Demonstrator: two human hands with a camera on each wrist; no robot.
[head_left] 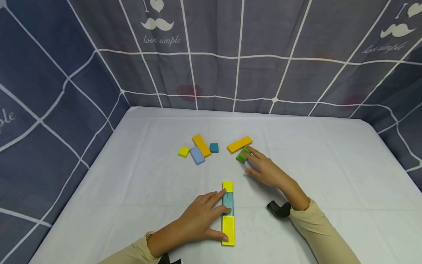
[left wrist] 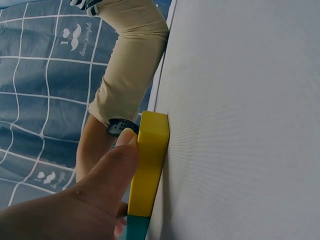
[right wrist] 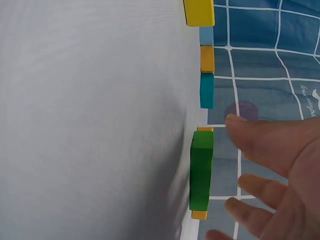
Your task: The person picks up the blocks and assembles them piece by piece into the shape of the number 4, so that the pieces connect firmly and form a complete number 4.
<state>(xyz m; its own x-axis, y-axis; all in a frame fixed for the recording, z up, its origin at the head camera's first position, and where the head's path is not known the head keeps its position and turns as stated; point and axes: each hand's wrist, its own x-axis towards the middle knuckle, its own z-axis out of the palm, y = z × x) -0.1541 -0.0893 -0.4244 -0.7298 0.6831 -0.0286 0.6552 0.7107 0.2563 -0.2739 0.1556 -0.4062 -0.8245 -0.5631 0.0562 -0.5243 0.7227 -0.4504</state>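
Observation:
A straight row lies at the front of the white table: a yellow block (head_left: 228,186), a teal block (head_left: 228,199) and a longer yellow block (head_left: 230,225), end to end. My left hand (head_left: 201,218) rests on this row with fingers spread, its thumb (left wrist: 122,150) on the long yellow block in the left wrist view. Farther back, my right hand (head_left: 268,172) reaches over a green block (head_left: 241,157) with loosely extended fingers. In the right wrist view a gap shows between those fingers (right wrist: 265,142) and the green block (right wrist: 201,170).
An orange block (head_left: 239,145) lies just behind the green one. To the left are another orange block (head_left: 201,145), a light blue block (head_left: 197,156), a small teal block (head_left: 214,147) and a small yellow block (head_left: 183,151). Dark checked curtains (head_left: 211,73) surround the table.

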